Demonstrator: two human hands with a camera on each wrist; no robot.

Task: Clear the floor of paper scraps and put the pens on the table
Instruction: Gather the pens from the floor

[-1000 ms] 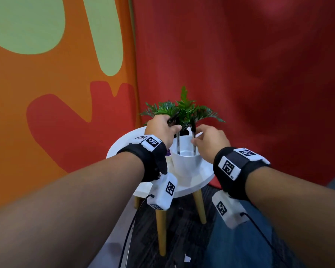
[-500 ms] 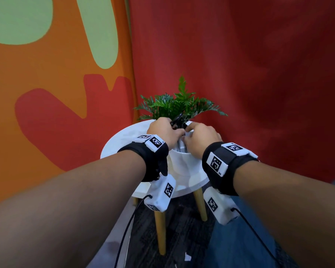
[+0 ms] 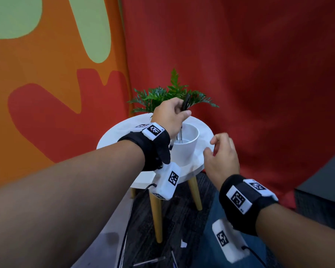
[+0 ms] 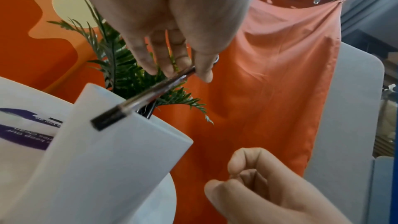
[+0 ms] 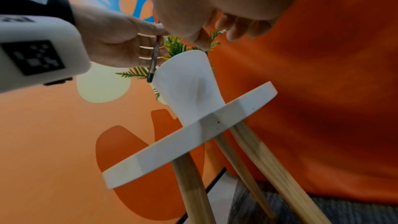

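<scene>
Head view: the left hand [image 3: 169,118] pinches pens [image 3: 185,102] over the white cup [image 3: 186,146] at the tabletop's [image 3: 120,132] centre; their lower ends sit inside it. Two shafts show in the cup. The right hand [image 3: 221,157], at 4 o'clock from the cup, hangs loosely curled, holding nothing. One paper scrap [image 3: 183,244] lies on the floor at 6 o'clock.

Left wrist view: thumb and fingers [image 4: 170,64] grip one pen [image 4: 137,101] across the cup rim; another pokes out of the cup behind.

Right wrist view: one pen [image 5: 154,60] is pinched at 10 o'clock of the cup.

Step judged: depositing pens. Next: release them, then collect the scrap.
</scene>
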